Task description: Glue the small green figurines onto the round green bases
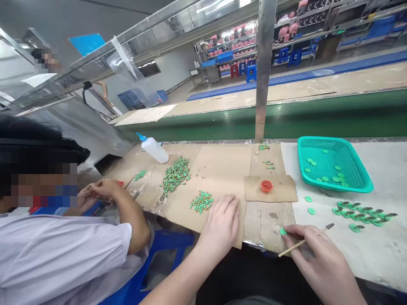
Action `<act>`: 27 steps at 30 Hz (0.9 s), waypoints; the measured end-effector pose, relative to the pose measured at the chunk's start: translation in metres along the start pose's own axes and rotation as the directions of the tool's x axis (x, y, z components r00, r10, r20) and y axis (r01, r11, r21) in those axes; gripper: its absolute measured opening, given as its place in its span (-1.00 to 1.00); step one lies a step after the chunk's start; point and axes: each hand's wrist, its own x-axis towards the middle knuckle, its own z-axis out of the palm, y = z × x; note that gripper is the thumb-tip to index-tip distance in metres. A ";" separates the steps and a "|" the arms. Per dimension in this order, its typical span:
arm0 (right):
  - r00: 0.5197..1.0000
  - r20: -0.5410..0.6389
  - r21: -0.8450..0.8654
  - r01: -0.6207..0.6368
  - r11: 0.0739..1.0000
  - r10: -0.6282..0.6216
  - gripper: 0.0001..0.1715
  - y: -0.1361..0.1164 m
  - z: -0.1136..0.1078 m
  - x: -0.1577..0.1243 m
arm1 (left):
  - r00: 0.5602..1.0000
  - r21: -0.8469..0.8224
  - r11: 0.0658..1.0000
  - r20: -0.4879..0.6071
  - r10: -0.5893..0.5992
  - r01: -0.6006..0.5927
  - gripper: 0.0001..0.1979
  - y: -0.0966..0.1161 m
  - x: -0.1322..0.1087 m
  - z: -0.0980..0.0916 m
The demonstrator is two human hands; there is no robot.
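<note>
My left hand (pixel 224 218) lies on the cardboard with fingers stretched forward, beside a small pile of green-and-orange pieces (pixel 202 202). Nothing shows in its grasp, though its palm is hidden. At the table's front edge, my right hand (pixel 319 258) pinches a green disc (pixel 283 231) between thumb and forefinger. A thin brush (pixel 295 247) with a dark tip lies across the same hand, tip pointing right. A small red cup (pixel 266 186) sits on a cardboard piece (pixel 286 192) between and beyond my hands. Two loose green discs (pixel 311 211) lie beyond my right hand.
A teal basket (pixel 369 185) holding green discs stands at the right. Rows of discs with dark pieces attached (pixel 362 214) lie before it. A larger pile (pixel 176 173) and a white bottle (pixel 155 150) are leftward. A co-worker (pixel 70 254) sits left; a metal post (pixel 261 76) rises behind.
</note>
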 end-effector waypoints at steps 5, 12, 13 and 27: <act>1.000 0.021 -0.032 0.009 0.999 -0.008 -0.76 -0.002 -0.003 0.002 | 0.998 -0.059 0.997 -0.043 -0.042 0.039 -0.58 -0.014 0.014 0.030; 0.999 0.021 -0.069 0.025 0.997 -0.024 -0.71 0.002 -0.003 0.000 | 0.993 -0.130 0.987 -0.059 -0.105 0.097 -0.64 -0.008 0.020 0.026; 0.999 0.017 -0.071 0.030 0.997 -0.029 -0.70 0.002 -0.003 0.000 | 0.990 -0.134 0.983 -0.053 -0.130 0.122 -0.69 -0.011 0.014 0.020; 0.998 0.013 -0.089 0.059 0.994 -0.058 -0.66 0.003 -0.002 0.000 | 0.779 0.178 0.787 0.128 -0.614 0.591 -0.61 -0.199 0.090 -0.098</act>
